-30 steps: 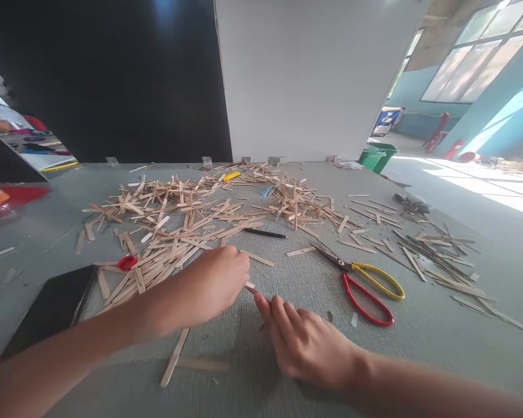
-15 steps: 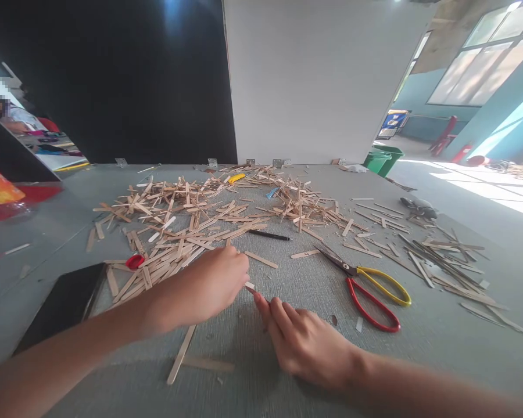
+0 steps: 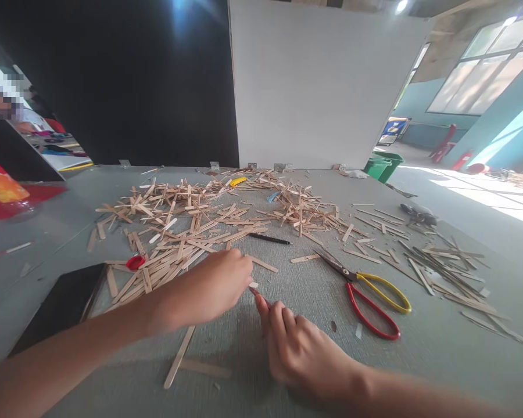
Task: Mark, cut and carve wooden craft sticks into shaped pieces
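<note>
My left hand (image 3: pixel 220 284) is closed near the middle of the table, its fingertips at a small pale piece (image 3: pixel 253 285); what else it grips is hidden. Just below and to the right, my right hand (image 3: pixel 298 345) has its fingers wrapped round a thin reddish thing (image 3: pixel 253 291), whose tip meets the pale piece. Scissors (image 3: pixel 351 274) with one yellow and one red handle lie to the right, blades slightly apart. A black pen (image 3: pixel 270 238) rests beyond my hands. One wooden stick (image 3: pixel 178 357) lies below my left forearm.
Heaped wooden sticks (image 3: pixel 169 203) spread across the table (image 3: pixel 418 371). A black phone-like slab (image 3: pixel 61 305) and a red ring (image 3: pixel 135 262) are at left. Near the back lies a yellow object (image 3: pixel 237 181). Upright black (image 3: pixel 157 87) and white panels (image 3: pixel 322 87) stand behind.
The view has shifted slightly. My two hands remain close together, and a little more of the pale piece's rounded end shows between them.
</note>
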Demonstrator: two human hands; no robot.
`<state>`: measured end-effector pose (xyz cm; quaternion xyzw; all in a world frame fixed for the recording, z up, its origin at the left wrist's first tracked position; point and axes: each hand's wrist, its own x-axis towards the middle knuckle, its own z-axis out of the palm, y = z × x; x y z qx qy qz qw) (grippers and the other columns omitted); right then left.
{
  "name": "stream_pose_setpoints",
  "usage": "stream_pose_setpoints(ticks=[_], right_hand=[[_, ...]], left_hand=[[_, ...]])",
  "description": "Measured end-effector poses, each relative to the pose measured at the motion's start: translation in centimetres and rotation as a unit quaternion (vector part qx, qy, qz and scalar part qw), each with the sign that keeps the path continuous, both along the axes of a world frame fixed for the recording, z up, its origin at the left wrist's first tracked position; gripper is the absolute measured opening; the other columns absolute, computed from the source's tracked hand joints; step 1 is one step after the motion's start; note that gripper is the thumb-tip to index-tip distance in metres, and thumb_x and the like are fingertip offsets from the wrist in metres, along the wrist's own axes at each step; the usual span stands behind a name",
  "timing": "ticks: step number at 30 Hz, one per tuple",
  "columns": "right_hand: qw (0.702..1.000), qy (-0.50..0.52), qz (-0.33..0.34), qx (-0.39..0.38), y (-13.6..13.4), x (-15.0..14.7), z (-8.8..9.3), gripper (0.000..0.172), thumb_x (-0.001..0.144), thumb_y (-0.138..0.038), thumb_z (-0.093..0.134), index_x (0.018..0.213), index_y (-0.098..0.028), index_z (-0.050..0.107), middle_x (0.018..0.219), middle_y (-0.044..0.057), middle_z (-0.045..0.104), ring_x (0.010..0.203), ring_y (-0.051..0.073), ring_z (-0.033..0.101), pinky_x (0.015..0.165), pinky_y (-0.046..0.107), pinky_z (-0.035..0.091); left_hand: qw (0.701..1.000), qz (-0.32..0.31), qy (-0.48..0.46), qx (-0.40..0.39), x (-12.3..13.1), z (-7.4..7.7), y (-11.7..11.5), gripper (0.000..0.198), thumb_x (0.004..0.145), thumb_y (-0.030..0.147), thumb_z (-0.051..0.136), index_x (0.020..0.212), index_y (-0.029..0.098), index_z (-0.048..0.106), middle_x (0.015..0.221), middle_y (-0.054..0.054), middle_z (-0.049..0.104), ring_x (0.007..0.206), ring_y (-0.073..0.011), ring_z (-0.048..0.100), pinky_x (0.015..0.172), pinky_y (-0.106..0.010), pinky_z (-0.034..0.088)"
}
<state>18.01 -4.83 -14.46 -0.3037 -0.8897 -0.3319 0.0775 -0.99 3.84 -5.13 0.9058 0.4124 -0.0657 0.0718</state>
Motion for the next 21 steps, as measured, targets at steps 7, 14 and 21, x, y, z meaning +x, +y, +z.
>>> stream_pose_setpoints(ticks=[7, 14, 21], right_hand=[[0.995, 0.066, 0.013, -0.078, 0.2, 0.7, 1.0, 0.055, 0.085, 0.004, 0.053, 0.137, 0.018, 0.052, 0.075, 0.009, 0.063, 0.053, 0.020, 0.062, 0.030, 0.030, 0.043], [0.971, 0.159, 0.009, -0.180, 0.9, 1.8, 1.3, 0.063, 0.078, 0.012, 0.043, 0.140, 0.017, 0.049, 0.083, 0.010, 0.068, 0.056, 0.019, 0.062, 0.040, 0.032, 0.050], [0.890, 0.367, -0.054, -0.265, 1.7, 2.8, 0.4, 0.047, 0.102, -0.005, 0.036, 0.146, 0.001, 0.056, 0.079, 0.005, 0.065, 0.053, 0.014, 0.052, 0.049, 0.029, 0.045]], left_hand=[[1.000, 0.010, -0.027, -0.007, -0.6, -0.5, 0.4, 0.031, 0.101, 0.028, 0.046, 0.077, 0.018, 0.061, 0.079, -0.007, 0.062, 0.070, -0.0208, 0.058, 0.063, -0.033, 0.034], [0.994, 0.061, -0.087, 0.029, -0.1, 0.1, 1.2, 0.044, 0.106, 0.041, 0.039, 0.069, 0.021, 0.053, 0.072, -0.004, 0.059, 0.065, -0.0194, 0.054, 0.062, -0.034, 0.031], [0.989, 0.085, -0.113, 0.031, 0.8, 1.0, 1.5, 0.051, 0.109, 0.041, 0.031, 0.062, 0.023, 0.039, 0.056, 0.001, 0.048, 0.052, -0.0147, 0.042, 0.057, -0.034, 0.027]])
